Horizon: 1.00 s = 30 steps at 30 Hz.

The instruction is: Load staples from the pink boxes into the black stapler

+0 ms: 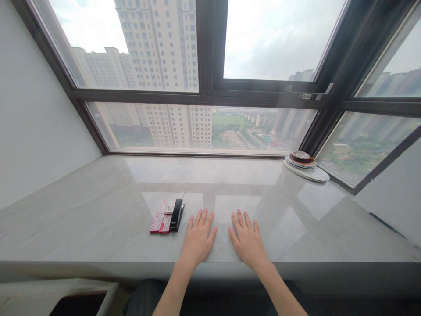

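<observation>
From the head view, both hands rest palm down on a pale, glossy sill. The left hand [198, 237] is open, fingers a little spread, holding nothing; the right hand [248, 240] lies the same way, well apart from the stack of plates in the far right corner [300, 160].

Just left of the left hand lies a black stapler [176, 215], its long side along a cluster of small red-and-white boxes [158, 222]. Print covers the boxes (red lettering or bands on white, too small to read), so no brand can be told. The stapler carries a tiny pale mark near its near end, also unreadable. The top plate shows a patterned face (whether it includes words, I cannot tell). Behind the sill [82, 219], a dark-framed window [204, 98] looks out on pale towers [158, 48].
</observation>
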### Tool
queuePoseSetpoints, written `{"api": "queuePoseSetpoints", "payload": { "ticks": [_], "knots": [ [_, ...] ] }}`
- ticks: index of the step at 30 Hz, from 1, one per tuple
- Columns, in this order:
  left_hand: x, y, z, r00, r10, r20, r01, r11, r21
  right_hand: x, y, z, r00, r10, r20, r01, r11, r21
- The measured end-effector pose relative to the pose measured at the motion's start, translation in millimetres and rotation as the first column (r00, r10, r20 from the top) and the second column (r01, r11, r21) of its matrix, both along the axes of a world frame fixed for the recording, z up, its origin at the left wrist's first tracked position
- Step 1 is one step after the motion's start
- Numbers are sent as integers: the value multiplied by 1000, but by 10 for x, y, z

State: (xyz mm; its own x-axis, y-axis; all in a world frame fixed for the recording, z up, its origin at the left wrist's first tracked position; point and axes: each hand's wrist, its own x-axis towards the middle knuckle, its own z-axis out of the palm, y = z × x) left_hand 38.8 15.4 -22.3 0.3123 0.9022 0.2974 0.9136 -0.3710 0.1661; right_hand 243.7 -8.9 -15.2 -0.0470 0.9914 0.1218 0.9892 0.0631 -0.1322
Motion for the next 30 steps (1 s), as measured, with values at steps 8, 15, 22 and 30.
{"api": "queuePoseSetpoints", "payload": {
  "ticks": [8,15,22,30],
  "knots": [
    [-6,-7,4,1000,2,-8,-2,1000,2,7,-1,-20,1000,2,7,-2,1000,12],
    [-5,-10,3,1000,0,-4,0,1000,7,4,-8,-2,1000,1,-9,-1,1000,8],
    [-7,-4,-7,1000,0,-1,0,1000,5,-1,-15,14,1000,-6,-13,6,1000,1],
    [-6,-4,-9,1000,0,1,0,1000,3,2,-14,15,1000,0,-4,0,1000,13]
  ]
}}
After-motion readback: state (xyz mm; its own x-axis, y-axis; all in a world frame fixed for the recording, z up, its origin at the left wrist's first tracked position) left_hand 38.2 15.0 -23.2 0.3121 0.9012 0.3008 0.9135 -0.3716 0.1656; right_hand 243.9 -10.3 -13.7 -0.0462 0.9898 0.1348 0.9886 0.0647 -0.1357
